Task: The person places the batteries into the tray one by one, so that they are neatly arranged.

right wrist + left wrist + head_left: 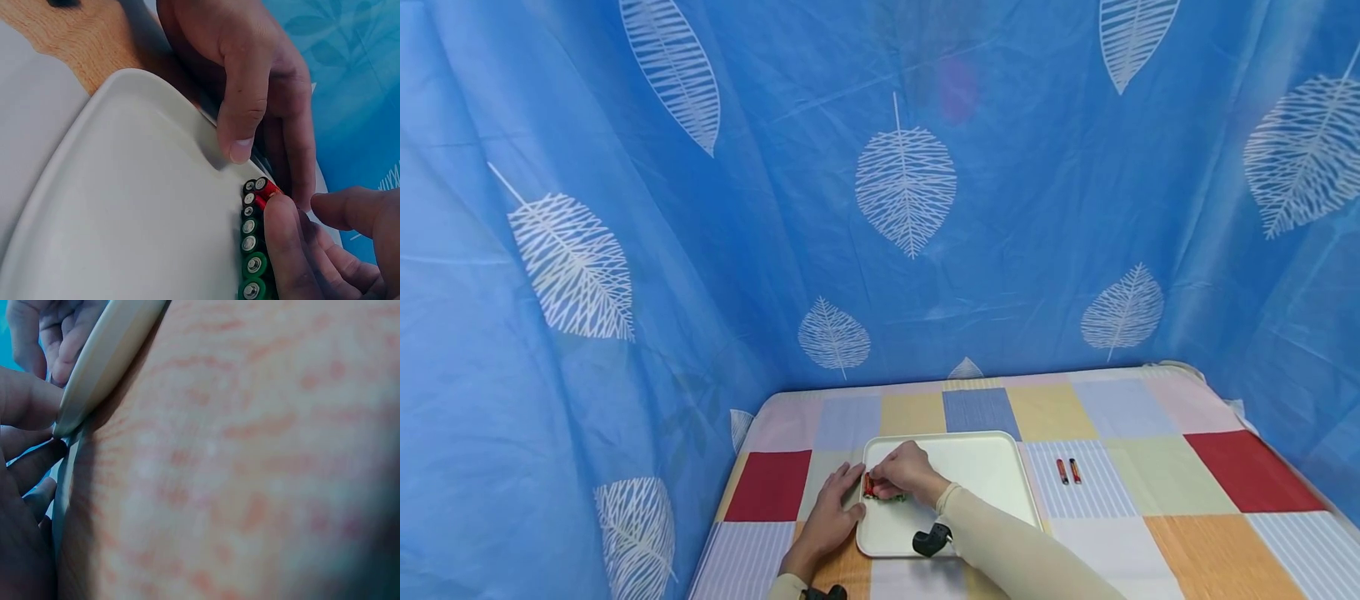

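Observation:
My right hand point(910, 468) is over the left part of a white tray point(981, 479), pinching a red battery point(267, 186) between curled fingers. In the right wrist view, that battery lies against a row of red and green batteries point(249, 244) lined up along the tray's side. The right fingers hide part of the row. My left hand point(831, 512) rests at the tray's left edge, its thumb point(242, 119) by the rim and its fingers extended along the outside. Part of the left hand point(25, 481) also shows against the tray wall in the left wrist view.
Two red-and-black batteries point(1069, 472) lie side by side on the patchwork tablecloth point(1165, 475), right of the tray. A blue curtain point(1000, 250) with white leaf prints hangs behind the table and along both sides.

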Action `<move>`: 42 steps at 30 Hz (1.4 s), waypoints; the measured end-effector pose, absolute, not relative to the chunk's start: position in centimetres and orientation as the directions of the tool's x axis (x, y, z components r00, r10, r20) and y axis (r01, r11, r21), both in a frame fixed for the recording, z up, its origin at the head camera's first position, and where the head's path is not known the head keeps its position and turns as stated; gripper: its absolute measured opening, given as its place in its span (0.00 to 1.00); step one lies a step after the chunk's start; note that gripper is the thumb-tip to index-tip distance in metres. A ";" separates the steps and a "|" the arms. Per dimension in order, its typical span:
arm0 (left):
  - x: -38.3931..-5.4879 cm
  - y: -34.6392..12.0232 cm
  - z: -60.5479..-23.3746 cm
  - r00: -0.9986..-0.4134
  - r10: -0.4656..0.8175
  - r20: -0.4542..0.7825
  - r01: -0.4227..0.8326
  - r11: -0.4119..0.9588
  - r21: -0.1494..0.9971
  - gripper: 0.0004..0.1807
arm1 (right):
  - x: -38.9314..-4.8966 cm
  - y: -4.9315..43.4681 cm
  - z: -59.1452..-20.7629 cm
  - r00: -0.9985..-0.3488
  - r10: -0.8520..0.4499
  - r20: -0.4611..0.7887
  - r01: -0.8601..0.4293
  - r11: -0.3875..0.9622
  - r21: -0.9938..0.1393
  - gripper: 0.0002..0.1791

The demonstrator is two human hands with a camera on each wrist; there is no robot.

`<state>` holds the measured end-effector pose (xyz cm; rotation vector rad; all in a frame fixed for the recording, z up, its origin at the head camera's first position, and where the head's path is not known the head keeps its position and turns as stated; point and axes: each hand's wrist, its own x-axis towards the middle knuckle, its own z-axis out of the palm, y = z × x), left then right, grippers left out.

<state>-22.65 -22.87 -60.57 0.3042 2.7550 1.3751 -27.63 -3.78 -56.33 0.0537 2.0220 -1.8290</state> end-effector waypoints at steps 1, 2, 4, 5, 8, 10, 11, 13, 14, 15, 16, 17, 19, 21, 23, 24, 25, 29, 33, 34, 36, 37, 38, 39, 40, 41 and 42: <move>-22.7 -22.9 -60.6 -0.980 0.196 0.045 0.153 0.585 0.796 0.38 | -27.6 -3.8 -56.3 -0.914 -0.241 -0.325 0.300 0.136 -0.944 0.03; -22.7 -22.9 -60.6 -0.980 0.196 0.043 0.152 0.585 0.796 0.38 | -27.6 -3.8 -56.4 -0.914 -0.241 -0.325 0.301 0.134 -0.944 0.03; -22.7 -22.9 -60.6 -0.980 0.197 0.040 0.151 0.588 0.795 0.38 | -27.6 -3.7 -56.4 -0.914 -0.242 -0.325 0.301 0.134 -0.944 0.03; -22.7 -22.9 -60.6 -0.980 0.197 0.039 0.150 0.589 0.794 0.38 | -27.6 -3.7 -56.4 -0.913 -0.244 -0.326 0.302 0.133 -0.944 0.03; -22.7 -22.8 -60.5 -0.980 0.197 0.034 0.146 0.589 0.795 0.38 | -27.7 -3.5 -56.3 -0.909 -0.258 -0.329 0.306 0.125 -0.944 0.03; -22.7 -22.8 -60.4 -0.980 0.196 0.031 0.144 0.590 0.795 0.38 | -27.8 -3.4 -56.2 -0.905 -0.273 -0.326 0.307 0.113 -0.945 0.04; -22.7 -22.8 -60.4 -0.980 0.196 0.030 0.143 0.591 0.794 0.38 | -27.8 -3.3 -56.2 -0.902 -0.281 -0.327 0.310 0.106 -0.945 0.04; -22.7 -22.8 -60.3 -0.980 0.195 0.028 0.142 0.595 0.791 0.38 | -27.9 -3.0 -56.0 -0.898 -0.296 -0.326 0.313 0.092 -0.945 0.04; -22.7 -22.8 -60.3 -0.980 0.195 0.029 0.142 0.595 0.791 0.38 | -27.9 -2.9 -55.9 -0.895 -0.305 -0.325 0.314 0.086 -0.945 0.05; -22.7 -22.8 -60.3 -0.980 0.195 0.030 0.142 0.594 0.792 0.38 | -27.9 -2.7 -55.8 -0.893 -0.313 -0.323 0.314 0.079 -0.946 0.06; -22.8 -22.8 -60.3 -0.980 0.196 0.032 0.144 0.593 0.792 0.38 | -28.0 -2.5 -55.7 -0.890 -0.321 -0.323 0.317 0.074 -0.946 0.07; -22.8 -22.8 -60.3 -0.980 0.196 0.034 0.146 0.593 0.792 0.38 | -28.0 -2.3 -55.5 -0.888 -0.330 -0.321 0.317 0.067 -0.946 0.09; -22.8 -22.8 -60.3 -0.980 0.194 0.036 0.146 0.588 0.795 0.38 | -28.0 -1.8 -55.1 -0.880 -0.353 -0.319 0.322 0.052 -0.945 0.12; -22.9 -22.8 -60.3 -0.980 0.196 0.043 0.152 0.587 0.795 0.38 | -28.1 -1.2 -54.9 -0.873 -0.372 -0.316 0.328 0.034 -0.944 0.15; -23.0 -22.8 -60.3 -0.979 0.197 0.047 0.157 0.589 0.792 0.38 | -28.3 -0.5 -54.7 -0.863 -0.391 -0.321 0.343 0.014 -0.939 0.18; -23.0 -22.8 -60.3 -0.980 0.196 0.045 0.155 0.590 0.792 0.38 | -28.3 -0.2 -54.6 -0.858 -0.399 -0.324 0.352 0.005 -0.936 0.19; -23.0 -22.8 -60.4 -0.980 0.196 0.044 0.154 0.591 0.792 0.38 | -28.4 0.2 -54.6 -0.854 -0.406 -0.325 0.357 -0.003 -0.934 0.19; -22.9 -22.8 -60.5 -0.981 0.192 0.028 0.138 0.592 0.794 0.38 | -28.6 1.8 -54.4 -0.843 -0.423 -0.332 0.376 -0.022 -0.926 0.22; -22.9 -22.9 -60.6 -0.980 0.195 0.026 0.140 0.594 0.792 0.38 | -28.7 3.5 -54.3 -0.837 -0.438 -0.328 0.386 -0.049 -0.921 0.24; -22.9 -22.9 -60.6 -0.980 0.195 0.027 0.140 0.594 0.792 0.38 | -28.8 3.9 -54.2 -0.836 -0.443 -0.324 0.388 -0.058 -0.920 0.25; -23.0 -22.8 -60.6 -0.980 0.195 0.031 0.143 0.594 0.792 0.38 | -28.8 4.8 -54.0 -0.832 -0.453 -0.320 0.397 -0.085 -0.914 0.25; -23.0 -22.8 -60.6 -0.980 0.194 0.032 0.143 0.591 0.794 0.38 | -28.8 5.2 -53.9 -0.829 -0.460 -0.319 0.404 -0.098 -0.910 0.25; -23.0 -22.8 -60.6 -0.981 0.193 0.033 0.143 0.590 0.794 0.38 | -28.7 5.7 -53.8 -0.827 -0.465 -0.315 0.405 -0.107 -0.908 0.26; -23.0 -22.8 -60.6 -0.981 0.193 0.033 0.143 0.590 0.795 0.38 | -28.7 6.2 -53.8 -0.825 -0.472 -0.312 0.408 -0.115 -0.906 0.26; -23.0 -22.8 -60.5 -0.981 0.192 0.031 0.140 0.589 0.796 0.38 | -28.7 6.6 -53.6 -0.823 -0.477 -0.308 0.410 -0.123 -0.904 0.26; -22.9 -22.8 -60.5 -0.981 0.191 0.028 0.138 0.589 0.797 0.38 | -28.7 7.1 -53.6 -0.822 -0.480 -0.306 0.413 -0.133 -0.901 0.27; -22.9 -22.8 -60.5 -0.982 0.190 0.025 0.134 0.588 0.798 0.38 | -28.7 7.6 -53.5 -0.821 -0.484 -0.303 0.415 -0.140 -0.899 0.27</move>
